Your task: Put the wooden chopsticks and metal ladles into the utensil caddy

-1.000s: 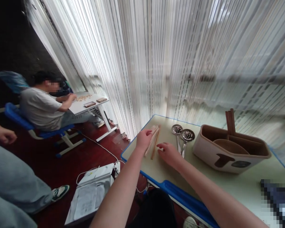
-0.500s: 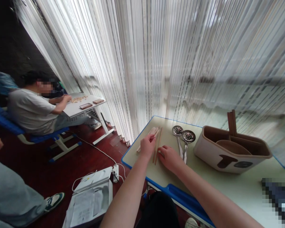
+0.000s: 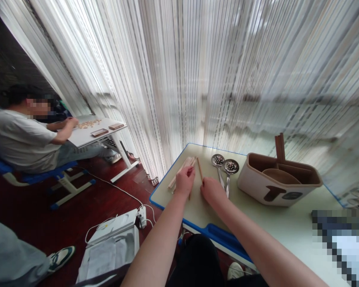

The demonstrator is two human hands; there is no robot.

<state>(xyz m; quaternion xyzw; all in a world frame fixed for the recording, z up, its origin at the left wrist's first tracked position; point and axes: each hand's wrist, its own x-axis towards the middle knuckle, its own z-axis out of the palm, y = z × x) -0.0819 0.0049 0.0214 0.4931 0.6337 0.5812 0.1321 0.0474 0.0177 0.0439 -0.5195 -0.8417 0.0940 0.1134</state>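
Left hand (image 3: 184,180) shifted nearer, fingers curled pinching chopsticks (image 3: 181,172), right hand (image 3: 212,190) loosely curled beside 1 chopstick (image 3: 199,168)

Pale table (image 3: 257,223) with blue edge carried loose wooden chopsticks (image 3: 182,173) near left corner, two perforated metal ladles (image 3: 224,169) beside them, beige caddy (image 3: 277,185) further right.
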